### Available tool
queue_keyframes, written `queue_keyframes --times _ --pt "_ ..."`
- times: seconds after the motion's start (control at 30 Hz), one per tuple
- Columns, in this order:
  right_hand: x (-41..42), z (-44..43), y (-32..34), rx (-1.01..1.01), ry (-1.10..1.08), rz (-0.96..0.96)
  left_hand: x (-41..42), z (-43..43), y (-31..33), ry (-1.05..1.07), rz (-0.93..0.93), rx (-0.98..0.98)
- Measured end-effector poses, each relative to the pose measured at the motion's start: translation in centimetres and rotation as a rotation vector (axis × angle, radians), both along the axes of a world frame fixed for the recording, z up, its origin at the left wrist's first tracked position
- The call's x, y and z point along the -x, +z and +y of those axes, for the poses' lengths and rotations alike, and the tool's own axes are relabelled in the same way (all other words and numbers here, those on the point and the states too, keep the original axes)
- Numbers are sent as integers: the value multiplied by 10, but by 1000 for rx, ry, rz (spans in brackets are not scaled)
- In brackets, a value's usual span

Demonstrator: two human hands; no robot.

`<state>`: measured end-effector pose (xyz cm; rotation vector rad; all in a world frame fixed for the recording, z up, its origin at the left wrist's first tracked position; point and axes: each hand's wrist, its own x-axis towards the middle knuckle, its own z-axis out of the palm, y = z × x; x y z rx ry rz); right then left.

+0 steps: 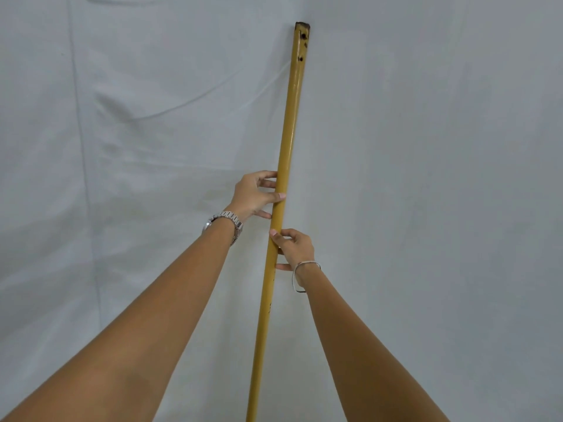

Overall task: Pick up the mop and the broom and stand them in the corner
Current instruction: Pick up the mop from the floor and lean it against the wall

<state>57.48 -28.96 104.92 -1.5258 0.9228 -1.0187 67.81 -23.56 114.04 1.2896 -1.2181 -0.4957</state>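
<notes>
Yellow handle [283, 184] stands near-upright against a white cloth backdrop [122, 132]; its head is out of view. Left hand [253, 194] and right hand [294, 246], lower, each hold a loose, partly closed grip on it.

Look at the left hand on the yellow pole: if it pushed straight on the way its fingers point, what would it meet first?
The left hand already touches the yellow pole, so that comes first. Beyond it lies only the white cloth backdrop, though its depth is unclear.
</notes>
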Motion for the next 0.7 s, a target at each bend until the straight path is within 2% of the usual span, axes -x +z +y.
queue_keyframes --times 0.33,0.43,0.57,0.63,0.7 --pt "-6 -8 -7 -13 -25 -7 3 -7 -10 108 20 63" --pt "-4 -8 -12 55 -84 87 5 -7 -19 204 7 108" --pt "13 -1 -24 49 -190 110 5 5 -37 443 -41 265" --pt "31 7 -34 106 -249 173 5 22 -49 558 -198 341" --pt "56 21 -49 233 -326 336 7 41 -68 639 -463 366"
